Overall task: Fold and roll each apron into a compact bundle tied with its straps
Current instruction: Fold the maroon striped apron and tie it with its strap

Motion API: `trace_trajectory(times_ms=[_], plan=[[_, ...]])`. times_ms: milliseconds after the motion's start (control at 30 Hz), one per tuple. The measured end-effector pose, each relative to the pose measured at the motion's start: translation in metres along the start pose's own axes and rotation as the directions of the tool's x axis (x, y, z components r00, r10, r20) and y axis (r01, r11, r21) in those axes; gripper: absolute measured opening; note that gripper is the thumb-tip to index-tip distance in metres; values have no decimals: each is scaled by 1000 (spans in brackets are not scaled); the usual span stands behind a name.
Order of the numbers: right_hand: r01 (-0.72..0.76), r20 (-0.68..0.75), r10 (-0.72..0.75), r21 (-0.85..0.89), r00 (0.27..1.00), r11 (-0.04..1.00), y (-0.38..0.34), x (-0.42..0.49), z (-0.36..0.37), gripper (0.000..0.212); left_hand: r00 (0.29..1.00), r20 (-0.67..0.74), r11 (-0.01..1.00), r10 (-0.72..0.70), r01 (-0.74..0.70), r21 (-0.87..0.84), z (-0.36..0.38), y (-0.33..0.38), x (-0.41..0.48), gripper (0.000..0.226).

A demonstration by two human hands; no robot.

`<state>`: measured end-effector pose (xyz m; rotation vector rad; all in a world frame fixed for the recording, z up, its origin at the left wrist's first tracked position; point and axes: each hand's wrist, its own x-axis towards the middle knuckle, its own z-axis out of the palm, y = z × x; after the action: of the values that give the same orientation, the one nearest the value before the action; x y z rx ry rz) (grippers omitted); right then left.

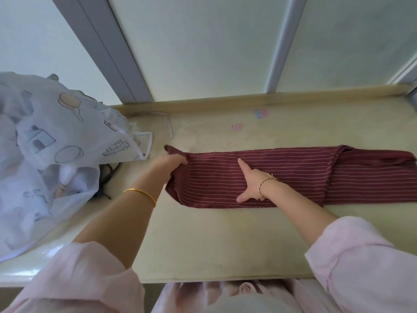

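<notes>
A pale table bears a maroon apron — folded into a long band. White printed cloth heaps at left.

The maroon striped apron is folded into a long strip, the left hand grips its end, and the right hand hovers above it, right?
Not quite. The head view shows the right hand lying flat on the maroon striped apron, fingers spread, not hovering. The rest holds: the apron is a long folded strip and the left hand grips its end.
</notes>
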<state>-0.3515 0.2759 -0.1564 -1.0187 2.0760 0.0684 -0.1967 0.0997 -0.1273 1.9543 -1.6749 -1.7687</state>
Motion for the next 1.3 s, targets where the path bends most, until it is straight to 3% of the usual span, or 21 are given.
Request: trace_trajectory(times_ms=[67,133,200,267,300,367,433,467,533,600,667,733,833,867,933,1000,1033,1067,1100,1200,1300], plan=[[67,-18,-65,76,998,995,8,-1,6,126,994,99,999,43,-40,-29,22,22,-13,24],[209,-46,-205,281,978,937,19,-11,11,116,969,242,998,47,-34,-59,55,49,-34,17],[315,-101,-310,523,945,792,30,-32,19,96,935,340,993,95,-64,-101,94,76,-56,16],[342,-232,-259,746,938,571,39,-52,25,85,894,420,981,156,-90,-172,134,97,-79,19],[385,-339,-182,814,923,435,44,-61,27,65,864,469,974,186,-98,-205,153,105,-91,20],[468,-510,160,851,845,237,57,-74,21,15,746,603,952,282,-138,-274,186,117,-112,18],[471,-478,514,868,712,155,82,-78,7,9,649,629,904,427,-327,-275,210,122,-116,28],[468,-438,628,874,643,131,102,-77,3,13,638,583,842,503,-513,-166,219,122,-110,34],[415,-334,765,905,550,97,143,-71,-1,12,609,486,571,626,-783,247,226,118,-83,44],[300,-176,826,954,536,9,177,-65,2,11,654,537,373,532,-751,545,228,105,-53,51],[219,-61,812,972,581,-84,195,-61,9,11,689,603,247,402,-716,654,228,88,-34,46],[162,-57,809,986,585,-48,202,-57,12,12,670,631,212,391,-733,647,228,78,-28,45],[64,-182,832,983,525,175,202,-52,11,21,672,674,205,308,-738,643,219,77,-26,38],[48,-236,808,967,541,250,197,-51,9,22,695,698,163,175,-719,675,213,77,-23,37],[32,-329,676,911,659,412,180,-48,1,22,701,648,158,-299,-633,758,194,74,-24,46],[26,-337,472,834,815,551,160,-41,-6,25,509,487,179,-710,-538,824,173,65,-28,49],[22,-314,389,801,866,598,150,-37,-10,25,426,453,214,-783,-500,839,165,61,-29,49],[19,-296,341,779,892,626,143,-34,-14,24,404,475,280,-782,-454,846,158,57,-28,50],[23,-290,321,774,902,633,139,-29,-17,23,441,531,373,-724,-396,839,153,55,-26,51],[22,-287,355,805,890,593,136,-22,-23,16,715,621,663,-321,-298,686,147,55,-13,46],[73,-340,408,835,847,545,140,-20,-26,29,842,540,804,23,-336,490,156,63,-4,32]])
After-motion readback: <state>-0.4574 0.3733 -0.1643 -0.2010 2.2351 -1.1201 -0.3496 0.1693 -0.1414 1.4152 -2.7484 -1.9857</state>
